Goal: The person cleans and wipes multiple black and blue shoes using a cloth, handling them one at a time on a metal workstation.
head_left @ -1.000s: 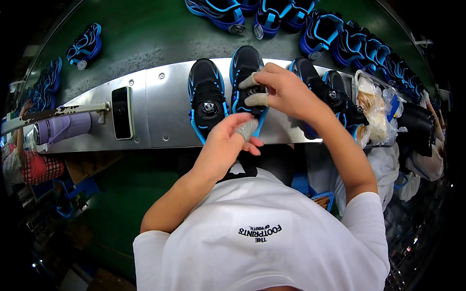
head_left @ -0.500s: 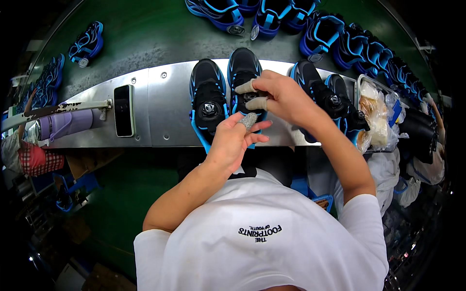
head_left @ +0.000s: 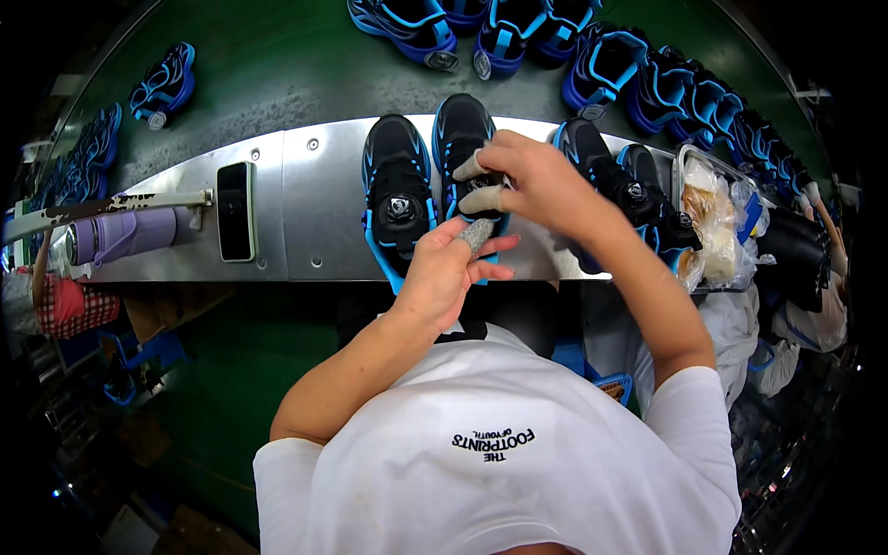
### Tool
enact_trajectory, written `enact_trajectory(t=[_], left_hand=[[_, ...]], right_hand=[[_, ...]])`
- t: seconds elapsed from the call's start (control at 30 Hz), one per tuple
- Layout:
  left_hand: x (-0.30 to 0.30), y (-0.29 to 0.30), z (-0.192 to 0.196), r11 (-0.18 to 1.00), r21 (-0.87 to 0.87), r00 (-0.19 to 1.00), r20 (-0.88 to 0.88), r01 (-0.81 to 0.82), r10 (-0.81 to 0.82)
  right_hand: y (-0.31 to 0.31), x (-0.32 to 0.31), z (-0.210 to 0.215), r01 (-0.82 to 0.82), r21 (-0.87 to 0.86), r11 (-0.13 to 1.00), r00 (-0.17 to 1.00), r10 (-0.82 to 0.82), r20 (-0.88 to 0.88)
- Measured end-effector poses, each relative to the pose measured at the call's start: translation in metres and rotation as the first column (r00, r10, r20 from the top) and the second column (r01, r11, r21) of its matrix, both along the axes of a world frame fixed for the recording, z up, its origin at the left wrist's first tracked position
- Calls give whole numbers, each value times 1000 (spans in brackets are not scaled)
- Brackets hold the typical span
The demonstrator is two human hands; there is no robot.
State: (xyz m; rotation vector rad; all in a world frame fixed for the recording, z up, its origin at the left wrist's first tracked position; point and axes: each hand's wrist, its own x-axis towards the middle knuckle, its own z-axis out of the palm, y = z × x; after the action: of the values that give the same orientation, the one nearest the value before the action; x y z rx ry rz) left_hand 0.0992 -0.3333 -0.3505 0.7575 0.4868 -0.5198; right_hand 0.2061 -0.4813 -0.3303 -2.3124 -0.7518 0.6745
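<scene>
And here the right hand is working over the black-and-blue shoe on the near metal edge of the bench, its toe pointing away from the person. Two beige-covered fingertips are flanking the round dial on the tongue, one above, one below; whether that grip is actually pinching the dial, I cannot tell. Down at the heel end, the left hand is coming in with a grey-covered digit reaching up toward the shoe, its grip sitting loosely spread, bare fingers fanning out to the right. Just beside, on the left, a matching shoe is lying parallel, its dial facing up. To the right, another pair of shoes is waiting next to a tray that is holding plastic-wrapped items. Over on the left, a phone is lying near a purple bottle, while more shoes are lining the far side of the bench.
</scene>
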Motion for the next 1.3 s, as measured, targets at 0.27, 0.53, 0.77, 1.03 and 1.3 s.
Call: enact_trajectory(t=[0.27, 0.53, 0.77, 1.03, 1.3], left_hand=[[0, -1, 2, 999, 40, 1000, -24, 6, -5], [0, -3, 3, 999, 40, 999, -31, 29, -28], [2, 6, 13, 985, 84, 987, -56, 154, -150], [78, 31, 54, -125, 974, 464, -201, 189, -863], [112, 12, 30, -304, 947, 283, -322, 105, -904]], right_hand=[[1, -13, -11, -17, 233, 972, 998, 2, 64], [-7, 4, -4, -127, 265, 956, 988, 146, -53], [0, -18, -16, 226, 178, 958, 973, -230, 5], [-12, -16, -41, 78, 355, 932, 984, -129, 120], [-8, -27, -68, 240, 414, 878, 969, -243, -44]])
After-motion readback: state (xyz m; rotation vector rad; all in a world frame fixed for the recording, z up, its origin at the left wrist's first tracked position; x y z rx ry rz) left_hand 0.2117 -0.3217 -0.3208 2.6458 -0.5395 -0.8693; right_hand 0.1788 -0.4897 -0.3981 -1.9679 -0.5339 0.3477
